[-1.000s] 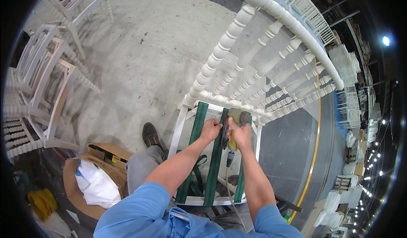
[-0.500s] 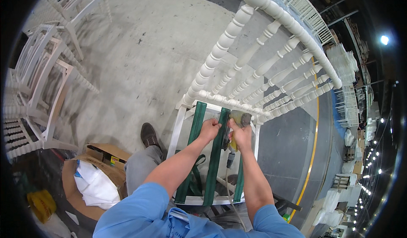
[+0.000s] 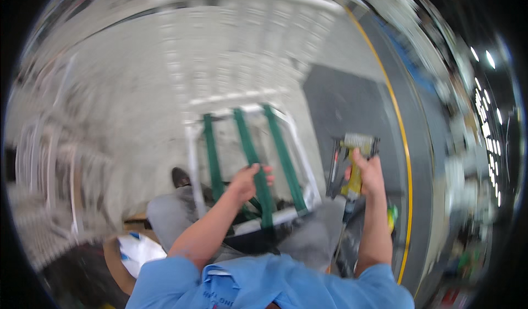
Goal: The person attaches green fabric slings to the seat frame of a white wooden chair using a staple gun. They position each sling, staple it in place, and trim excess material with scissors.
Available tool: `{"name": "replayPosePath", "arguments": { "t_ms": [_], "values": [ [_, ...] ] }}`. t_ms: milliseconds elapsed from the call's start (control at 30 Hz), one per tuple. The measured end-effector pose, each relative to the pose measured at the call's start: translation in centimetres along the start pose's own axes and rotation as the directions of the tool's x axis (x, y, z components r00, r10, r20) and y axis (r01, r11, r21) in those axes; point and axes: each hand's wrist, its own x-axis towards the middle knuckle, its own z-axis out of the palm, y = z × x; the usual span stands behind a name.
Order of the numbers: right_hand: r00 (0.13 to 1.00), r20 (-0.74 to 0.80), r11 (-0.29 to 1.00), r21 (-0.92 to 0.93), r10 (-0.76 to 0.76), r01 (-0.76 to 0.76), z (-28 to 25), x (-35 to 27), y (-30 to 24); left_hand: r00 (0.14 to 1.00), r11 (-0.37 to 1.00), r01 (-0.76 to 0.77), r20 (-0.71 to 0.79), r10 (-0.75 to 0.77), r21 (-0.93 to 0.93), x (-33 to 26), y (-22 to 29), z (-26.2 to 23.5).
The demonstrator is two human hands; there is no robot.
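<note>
Right now the left hand is closed on the middle green strap of a white chair frame resting on the person's lap. That strap looks soft and stretchy, so holding it near the front rail seems best. Beside the frame, the right hand grips the yellow handle of a staple gun. It looks hard and heavy. Everything is blurry.
</note>
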Motion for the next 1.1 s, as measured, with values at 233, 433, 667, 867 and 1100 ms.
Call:
{"name": "replayPosePath", "arguments": {
  "t_ms": [233, 433, 667, 867, 1100],
  "values": [
    [0.862, -0.473, 0.98, 0.015, 0.182, -0.198, -19.6, -10.6, 2.6, 0.947, 0.961, 0.276, -0.17, -0.274, -0.01, -9.4, -10.0, 0.8],
    [0.789, -0.394, 0.873, 0.331, 0.472, -0.358, -23.9, -15.4, 16.1, 0.878, 0.918, 0.382, -0.352, -0.325, 0.106, -10.0, -11.2, -0.2],
    [0.691, -0.357, 0.767, 0.431, 0.629, -0.476, -27.3, -17.1, 23.0, 0.92, 0.971, 0.237, -0.33, -0.212, 0.037, -8.1, -12.5, 0.7],
    [0.951, -0.293, 0.958, -0.286, -0.102, 0.015, -25.8, -19.4, 12.4, 0.928, 0.987, 0.075, -0.373, -0.015, 0.146, -8.4, -12.7, -1.2],
    [-0.051, 0.409, 0.297, 0.736, -0.911, 0.608, -11.9, -30.2, -9.4, 0.952, 0.968, -0.055, -0.28, 0.126, 0.246, -6.2, -14.2, -2.7]
  ]
}}
